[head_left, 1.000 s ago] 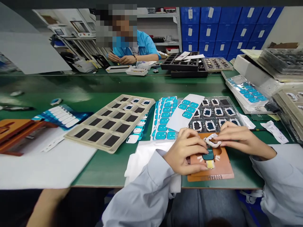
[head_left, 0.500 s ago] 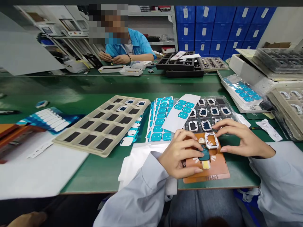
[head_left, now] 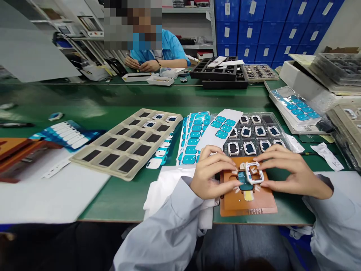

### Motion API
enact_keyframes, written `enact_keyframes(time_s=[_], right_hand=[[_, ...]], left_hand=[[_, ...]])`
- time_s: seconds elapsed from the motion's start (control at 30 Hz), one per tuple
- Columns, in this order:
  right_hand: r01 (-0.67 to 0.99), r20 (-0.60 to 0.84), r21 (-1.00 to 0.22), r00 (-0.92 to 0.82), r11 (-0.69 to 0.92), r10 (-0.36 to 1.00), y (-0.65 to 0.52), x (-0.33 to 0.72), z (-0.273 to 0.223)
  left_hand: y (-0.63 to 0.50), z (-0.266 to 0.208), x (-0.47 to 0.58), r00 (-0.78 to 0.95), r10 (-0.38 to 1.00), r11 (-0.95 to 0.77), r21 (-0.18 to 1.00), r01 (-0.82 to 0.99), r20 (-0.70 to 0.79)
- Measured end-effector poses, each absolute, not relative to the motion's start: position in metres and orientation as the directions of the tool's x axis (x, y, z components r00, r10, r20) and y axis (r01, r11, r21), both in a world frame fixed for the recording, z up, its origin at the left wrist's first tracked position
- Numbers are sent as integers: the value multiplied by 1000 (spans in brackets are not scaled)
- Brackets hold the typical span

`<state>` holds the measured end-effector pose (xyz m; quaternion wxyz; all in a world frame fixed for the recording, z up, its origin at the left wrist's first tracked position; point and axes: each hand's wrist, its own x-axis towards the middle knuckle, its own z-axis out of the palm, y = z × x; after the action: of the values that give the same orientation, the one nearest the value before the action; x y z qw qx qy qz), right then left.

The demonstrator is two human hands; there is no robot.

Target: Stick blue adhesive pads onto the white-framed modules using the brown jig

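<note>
My right hand pinches a small white square frame, rounded at the corners like a watch case, at its right edge between thumb and fingers. The frame is tilted over the right part of an orange fixture plate. Set in the plate's recess is a teal piece, partly covered by the frame. My left hand rests at the plate's left side, thumb and fingers apart, the thumb tip by the teal piece. A yellow tab lies below the recess.
Behind the plate is a clear tray of white frames, partly under a sheet of teal stickers. Left stands a beige compartment tray with a few frames. White cloth lies beside my left forearm. Across the bench sits a person in blue.
My left fingers have drawn back from the teal piece and spread. The white frame in my right hand has moved lower over the plate and tilted. The view has shifted slightly.
</note>
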<state>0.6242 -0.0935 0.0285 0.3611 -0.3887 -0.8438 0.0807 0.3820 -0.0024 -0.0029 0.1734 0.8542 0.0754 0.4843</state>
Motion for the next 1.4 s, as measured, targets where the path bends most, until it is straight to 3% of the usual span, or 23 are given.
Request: enact_keyframes(time_s=[0.3, 0.57, 0.77, 0.9, 1.07, 1.17, 1.3, 1.4], right_hand=[[624, 565, -405, -403, 668, 720, -103, 602, 19], [630, 539, -426, -400, 649, 742, -104, 604, 17], [652, 548, -402, -392, 643, 739, -104, 603, 11], [593, 578, -454, -372, 665, 726, -99, 606, 7], [437, 534, -635, -347, 637, 771, -91, 614, -2], [280, 502, -753, -340, 595, 795, -83, 618, -8], [197, 429, -848, -290, 492, 856, -72, 627, -12], [230, 412, -856, -235, 463, 880, -67, 636, -17]], left_hand=[[-8, -3, 381, 651, 387, -881, 469, 53, 653], [-8, -2, 379, 669, 394, -881, 466, 80, 630], [-3, -6, 378, 757, 416, -849, 513, 126, 503], [1, -7, 377, 799, 391, -803, 593, 54, 457], [1, -12, 378, 851, 334, -838, 542, 71, 405], [3, -14, 381, 743, 498, -792, 584, 179, 448], [11, 1, 392, 349, 867, -495, 681, 539, 354], [23, 18, 405, 307, 914, -406, 549, 730, 267]])
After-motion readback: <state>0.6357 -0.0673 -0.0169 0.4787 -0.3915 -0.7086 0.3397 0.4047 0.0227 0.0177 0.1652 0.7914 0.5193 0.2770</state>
